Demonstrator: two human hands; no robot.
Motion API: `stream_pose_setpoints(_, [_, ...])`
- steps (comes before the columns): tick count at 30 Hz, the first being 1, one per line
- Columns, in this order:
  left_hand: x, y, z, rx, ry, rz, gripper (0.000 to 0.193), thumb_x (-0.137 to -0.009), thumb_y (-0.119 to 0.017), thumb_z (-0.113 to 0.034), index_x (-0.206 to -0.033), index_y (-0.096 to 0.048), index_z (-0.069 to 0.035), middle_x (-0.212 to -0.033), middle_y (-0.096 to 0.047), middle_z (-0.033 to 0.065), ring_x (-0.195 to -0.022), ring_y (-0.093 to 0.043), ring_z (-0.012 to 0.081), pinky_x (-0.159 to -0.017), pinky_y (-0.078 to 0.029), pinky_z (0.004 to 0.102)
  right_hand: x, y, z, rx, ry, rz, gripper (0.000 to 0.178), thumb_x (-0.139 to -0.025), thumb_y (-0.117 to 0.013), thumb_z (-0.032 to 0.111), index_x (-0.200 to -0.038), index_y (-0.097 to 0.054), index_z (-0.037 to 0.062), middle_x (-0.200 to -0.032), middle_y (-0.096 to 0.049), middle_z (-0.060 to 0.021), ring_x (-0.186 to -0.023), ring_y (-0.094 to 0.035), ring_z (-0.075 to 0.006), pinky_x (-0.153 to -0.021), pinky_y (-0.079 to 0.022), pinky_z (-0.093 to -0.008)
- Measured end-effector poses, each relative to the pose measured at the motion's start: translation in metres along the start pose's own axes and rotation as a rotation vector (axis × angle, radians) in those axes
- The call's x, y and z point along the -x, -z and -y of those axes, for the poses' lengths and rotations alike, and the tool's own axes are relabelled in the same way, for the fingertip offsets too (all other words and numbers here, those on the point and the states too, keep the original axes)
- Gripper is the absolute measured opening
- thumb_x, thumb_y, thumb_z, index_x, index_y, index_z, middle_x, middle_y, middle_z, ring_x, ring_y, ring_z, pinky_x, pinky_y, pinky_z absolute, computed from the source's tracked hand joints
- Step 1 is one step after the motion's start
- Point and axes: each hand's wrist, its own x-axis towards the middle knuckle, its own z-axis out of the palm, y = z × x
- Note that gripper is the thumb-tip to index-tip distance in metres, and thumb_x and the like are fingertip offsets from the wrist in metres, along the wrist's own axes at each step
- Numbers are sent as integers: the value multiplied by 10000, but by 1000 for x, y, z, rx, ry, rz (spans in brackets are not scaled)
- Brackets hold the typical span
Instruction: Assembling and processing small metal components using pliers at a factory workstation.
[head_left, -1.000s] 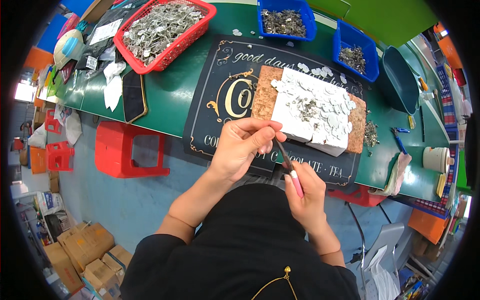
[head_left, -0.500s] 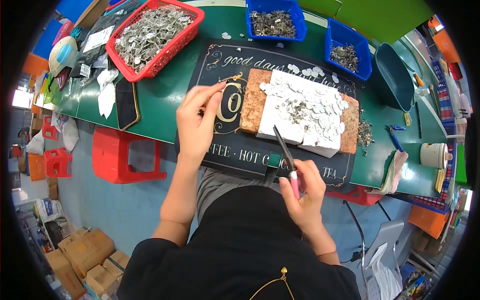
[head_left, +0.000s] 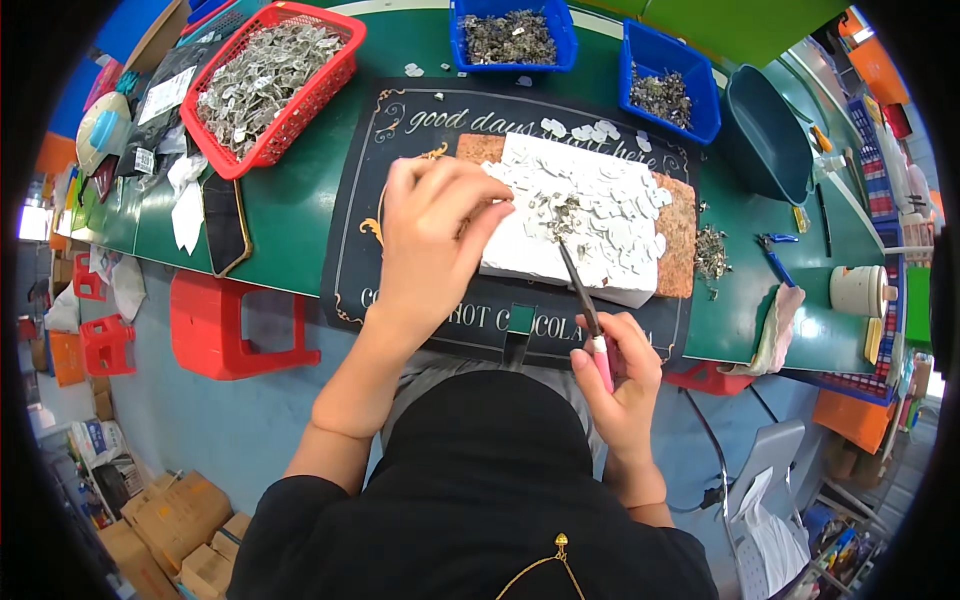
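My right hand (head_left: 622, 385) grips a slim tool with a pink handle and a long dark pointed end (head_left: 580, 285); its exact kind is unclear. The tip reaches the front part of a white block (head_left: 520, 262), close to a small heap of metal bits (head_left: 567, 212). Many thin white flat pieces (head_left: 625, 205) cover the block's top. Over its left edge, my left hand (head_left: 440, 235) has thumb and fingers brought together in a pinch. Whatever lies between those fingertips is hidden. Reddish-brown brick (head_left: 677, 235) shows at both ends of the white block.
A black lettered mat (head_left: 350, 240) lies beneath the block. Behind stand a red basket (head_left: 345, 60) of flat pieces and two blue bins (head_left: 567, 40) (head_left: 705, 120) of metal bits. Rightward are a dark green basin (head_left: 765, 140), blue-handled pliers (head_left: 778, 240), a cloth (head_left: 775, 335) and a phone (head_left: 228, 225) leftward.
My left hand has moved right and over the block's left edge. The tool's tip has shifted right and now meets the top of the block near the metal bits. The view has shifted slightly.
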Motion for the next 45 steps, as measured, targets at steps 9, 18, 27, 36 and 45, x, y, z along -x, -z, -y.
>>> stream_pose_setpoints(9, [34, 13, -14, 1689, 763, 101, 137, -868, -560, -122, -923, -570, 3, -840, -593, 70, -731, -524, 94, -677, -427, 225, -10, -10, 7, -104, 36, 144, 266, -727, -608, -3, -985, -569, -51, -831, -530, -67, -683, -476, -91, -596, -378, -194])
stream_pose_setpoints(18, [45, 10, -7, 1950, 775, 193, 153, -878, -549, -150, -940, -553, -11, -854, -589, 74, -763, -539, 116, -711, -440, 259, -11, -16, 7, -188, 74, 181, 252, -737, -595, 11, -975, -582, -71, -761, -544, -56, -662, -475, -93, -581, -368, -188])
stream_pose_setpoints(27, [51, 1, -7, 1957, 584, 177, 264, -870, -545, -101, -1104, -558, 21, -1065, -590, 158, -991, -571, 221, -850, -458, 342, -5, -4, 10, -593, -368, 424, 230, -849, -547, 107, -1027, -591, -31, -730, -521, 6, -590, -419, -31, -490, -311, -163])
stream_pose_setpoints(36, [53, 4, -11, 1780, 689, 100, 267, -848, -575, -128, -1043, -585, 54, -952, -626, 187, -904, -605, 229, -815, -476, 347, 1, -13, 10, -719, -412, 431, 301, -888, -499, 195, -1069, -546, -41, -713, -459, 28, -565, -336, -6, -457, -236, -148])
stream_pose_setpoints(45, [53, 6, -15, 1786, 729, 101, 296, -836, -582, -186, -1026, -599, 39, -918, -640, 143, -888, -604, 204, -830, -461, 322, -1, -12, 10, -740, -441, 442, 385, -843, -547, 251, -1045, -529, -77, -735, -499, -36, -551, -365, -37, -439, -252, -150])
